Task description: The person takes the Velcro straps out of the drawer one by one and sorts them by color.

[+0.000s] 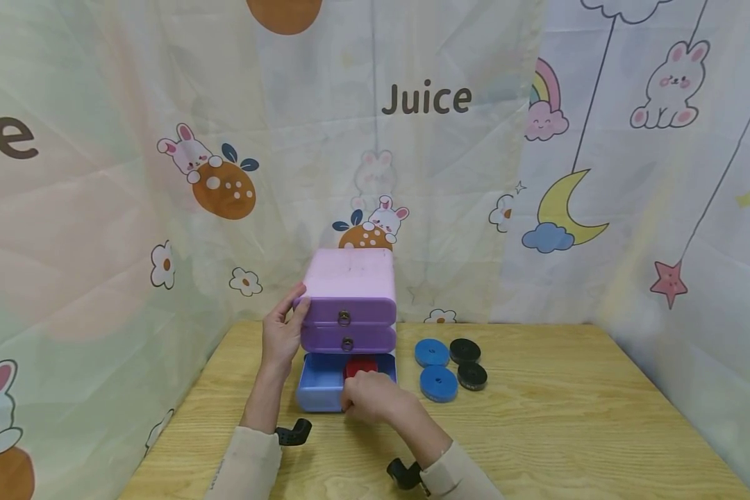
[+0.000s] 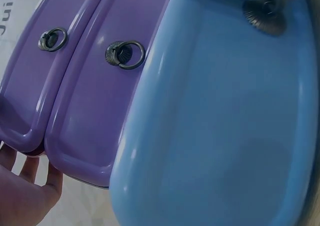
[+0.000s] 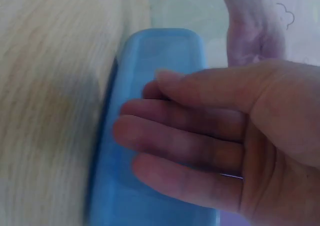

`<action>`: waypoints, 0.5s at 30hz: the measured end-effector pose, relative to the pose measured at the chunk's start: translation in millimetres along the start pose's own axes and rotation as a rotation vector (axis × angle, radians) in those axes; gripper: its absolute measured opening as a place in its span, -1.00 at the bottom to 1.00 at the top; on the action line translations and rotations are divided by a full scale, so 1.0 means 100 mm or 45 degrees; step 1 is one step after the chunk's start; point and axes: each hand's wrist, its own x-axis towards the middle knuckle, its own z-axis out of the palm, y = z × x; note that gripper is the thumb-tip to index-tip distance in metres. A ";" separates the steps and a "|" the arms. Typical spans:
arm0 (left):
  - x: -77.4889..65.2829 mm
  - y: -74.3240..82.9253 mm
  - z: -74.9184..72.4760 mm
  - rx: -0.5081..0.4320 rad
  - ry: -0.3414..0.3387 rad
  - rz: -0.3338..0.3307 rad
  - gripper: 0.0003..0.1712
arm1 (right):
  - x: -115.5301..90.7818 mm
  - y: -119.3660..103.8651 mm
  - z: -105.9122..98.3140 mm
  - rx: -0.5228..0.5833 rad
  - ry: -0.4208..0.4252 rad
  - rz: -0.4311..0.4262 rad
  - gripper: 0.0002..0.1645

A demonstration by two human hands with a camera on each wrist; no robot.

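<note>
Blue drawer: it is the lowest one of the box (image 1: 353,271), and it stands out on the table (image 1: 569,430) side, below the two purple drawers (image 1: 370,312). The blue drawer (image 1: 320,398) looks like thin, stiff plastic, so I judge it light, and its smooth front may be slippery for bare fingers.
Handle: the small metal handle (image 2: 264,18) is on the front of this drawer, and it is probably the best place to take hold; the rim could also serve.
Right hand: the right hand (image 1: 378,397) is at this front, thumb and forefinger meeting; it seems to pinch the handle's ring, though the fingers cover most of it.
Left hand: the left hand (image 1: 280,340) holds the box at its side near the upper purple drawer, thumb at the front corner. The box is probably light too, and could slide without this support.
Red thing: the red thing (image 1: 361,365) lies inside the blue drawer, partly hidden; its hardness I cannot tell.
</note>
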 end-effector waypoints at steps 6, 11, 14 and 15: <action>0.00 0.00 0.00 0.003 0.005 0.009 -0.45 | -0.02 -0.06 -0.02 0.039 -0.148 -0.006 -0.59; 0.01 -0.02 0.00 0.007 0.007 0.015 -0.47 | -0.04 -0.10 -0.05 0.028 -0.179 -0.005 -0.64; 0.01 -0.02 0.00 0.004 0.010 0.017 -0.47 | -0.05 -0.10 -0.06 0.045 -0.173 -0.015 -0.69; 0.01 -0.02 0.00 0.005 0.012 0.017 -0.47 | -0.05 -0.09 -0.07 0.070 -0.168 -0.026 -0.72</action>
